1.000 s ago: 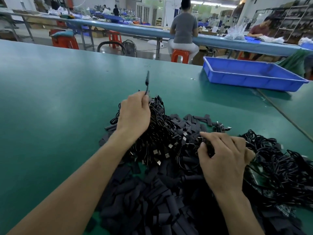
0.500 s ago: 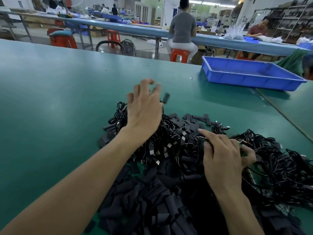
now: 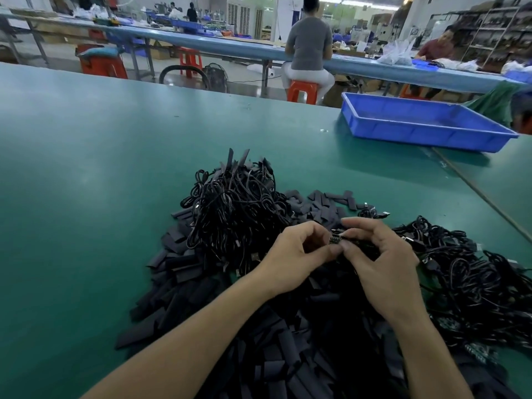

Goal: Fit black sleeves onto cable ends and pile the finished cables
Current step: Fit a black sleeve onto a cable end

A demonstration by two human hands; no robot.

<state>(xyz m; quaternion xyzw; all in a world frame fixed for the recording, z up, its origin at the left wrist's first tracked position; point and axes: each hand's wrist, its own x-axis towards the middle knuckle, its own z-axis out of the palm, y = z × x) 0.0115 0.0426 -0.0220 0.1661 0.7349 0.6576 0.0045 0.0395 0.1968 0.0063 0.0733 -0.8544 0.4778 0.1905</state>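
Squarely over the middle of the dark heap, a small black cable end with a bare metal connector [image 3: 335,240] is held between both of a worker's bare hands. The left hand [image 3: 290,254] pinches it from nine o'clock with thumb and forefinger curled. The right hand [image 3: 380,254] pinches the same piece from three o'clock, its other fingers bent loosely, so the two hands' fingertips all but meet. Whether a sleeve is on this end cannot be told. At eleven o'clock of the hands rises a mound of coiled thin black cables [image 3: 236,203], with a few sleeved ends standing up at its top. A second tangle of black cables [image 3: 466,277] sprawls at four o'clock. Short flat black sleeves [image 3: 201,283] lie thick from seven o'clock round beneath both forearms, and a thinner scatter of them lies at twelve o'clock. Everything rests on a matte green work table [image 3: 72,168]. A shallow blue plastic tray [image 3: 426,136] sits at one o'clock, well apart, near the table's far edge. Beyond it, at twelve o'clock, a person in a grey shirt [image 3: 309,44] sits back to the camera on an orange plastic stool [image 3: 302,90] at a long blue bench [image 3: 230,47].
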